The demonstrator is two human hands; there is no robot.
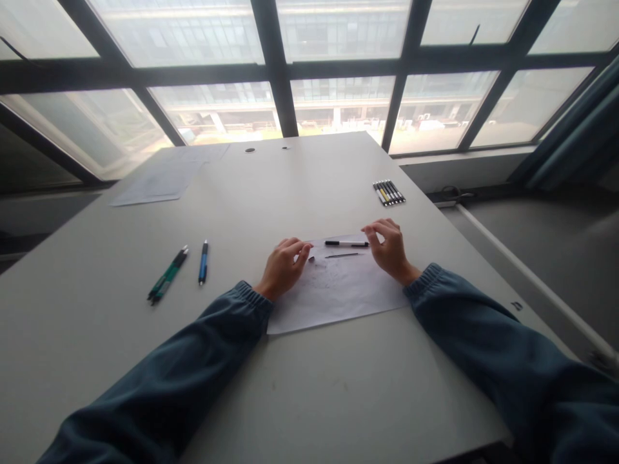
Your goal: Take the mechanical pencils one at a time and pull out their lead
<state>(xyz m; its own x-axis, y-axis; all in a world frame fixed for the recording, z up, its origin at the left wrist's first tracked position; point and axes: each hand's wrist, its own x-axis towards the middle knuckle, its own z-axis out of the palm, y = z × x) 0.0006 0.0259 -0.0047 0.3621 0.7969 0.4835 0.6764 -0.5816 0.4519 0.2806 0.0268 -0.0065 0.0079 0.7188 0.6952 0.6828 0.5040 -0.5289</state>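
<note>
A white sheet of paper (338,293) with faint pencil drawing lies on the grey table (290,193) in front of me. A black-and-white pen (345,243) is held level just above the sheet's far edge, casting a thin shadow on the paper. My right hand (389,248) pinches the pen's right end with curled fingers. My left hand (285,265) is curled at the sheet's left, its fingertips pinched near the pen's left end; whether they touch the pen or hold a small cap I cannot tell.
Two green pens (167,275) and a blue pen (203,262) lie left of the sheet. A row of several pens (389,192) sits at the right rear. More paper (164,177) lies at the far left. Windows stand behind the table.
</note>
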